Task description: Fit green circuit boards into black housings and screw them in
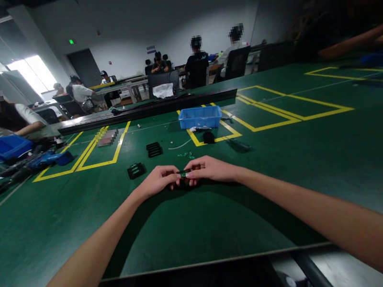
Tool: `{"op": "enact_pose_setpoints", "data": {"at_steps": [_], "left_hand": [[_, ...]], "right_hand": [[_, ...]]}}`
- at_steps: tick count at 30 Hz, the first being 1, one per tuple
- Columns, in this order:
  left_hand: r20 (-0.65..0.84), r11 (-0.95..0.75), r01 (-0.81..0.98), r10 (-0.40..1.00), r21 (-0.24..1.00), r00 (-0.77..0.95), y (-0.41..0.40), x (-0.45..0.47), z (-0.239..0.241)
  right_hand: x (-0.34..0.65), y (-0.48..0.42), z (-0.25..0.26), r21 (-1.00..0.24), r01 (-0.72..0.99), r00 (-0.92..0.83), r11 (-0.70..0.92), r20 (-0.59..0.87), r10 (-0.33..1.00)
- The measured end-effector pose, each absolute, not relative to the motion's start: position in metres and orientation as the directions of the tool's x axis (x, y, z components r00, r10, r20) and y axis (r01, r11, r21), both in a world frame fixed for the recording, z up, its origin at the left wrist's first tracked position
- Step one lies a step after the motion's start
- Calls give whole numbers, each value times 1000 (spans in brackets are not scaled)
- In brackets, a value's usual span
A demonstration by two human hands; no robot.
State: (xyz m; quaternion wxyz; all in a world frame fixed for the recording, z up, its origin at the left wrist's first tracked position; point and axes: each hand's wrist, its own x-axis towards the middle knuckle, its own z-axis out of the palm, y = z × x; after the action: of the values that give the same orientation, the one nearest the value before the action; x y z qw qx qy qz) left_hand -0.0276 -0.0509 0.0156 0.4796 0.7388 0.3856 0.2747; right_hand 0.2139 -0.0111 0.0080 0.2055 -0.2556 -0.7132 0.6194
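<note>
Both hands meet over the middle of the green table (219, 226). My left hand (160, 178) and my right hand (208, 169) pinch a small black piece with a green part (183, 174) between their fingertips; its exact kind is too small to make out. Left of my left hand lies a black holder with green pieces in it (135, 170). Behind that sits a black slotted holder (154, 149). Several small green pieces (189, 155) are scattered just beyond my fingers. A small black object (208, 137) rests farther back.
A light blue bin (200, 118) stands beyond my hands, near yellow tape outlines (276, 125). A long black bar (150, 110) crosses the table behind it. At left are a darker blue bin (5, 148) and a seated person (24, 119). Another person's arm (360, 40) reaches in at right.
</note>
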Motion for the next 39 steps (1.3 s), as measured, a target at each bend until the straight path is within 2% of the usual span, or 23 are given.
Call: {"op": "enact_pose_setpoints", "data": {"at_steps": [39], "left_hand": [[65,-289,327,829,900,555,-51,-30,13]], "right_hand": [[216,-10,7,-988,125,-788,86,-46,613]]}}
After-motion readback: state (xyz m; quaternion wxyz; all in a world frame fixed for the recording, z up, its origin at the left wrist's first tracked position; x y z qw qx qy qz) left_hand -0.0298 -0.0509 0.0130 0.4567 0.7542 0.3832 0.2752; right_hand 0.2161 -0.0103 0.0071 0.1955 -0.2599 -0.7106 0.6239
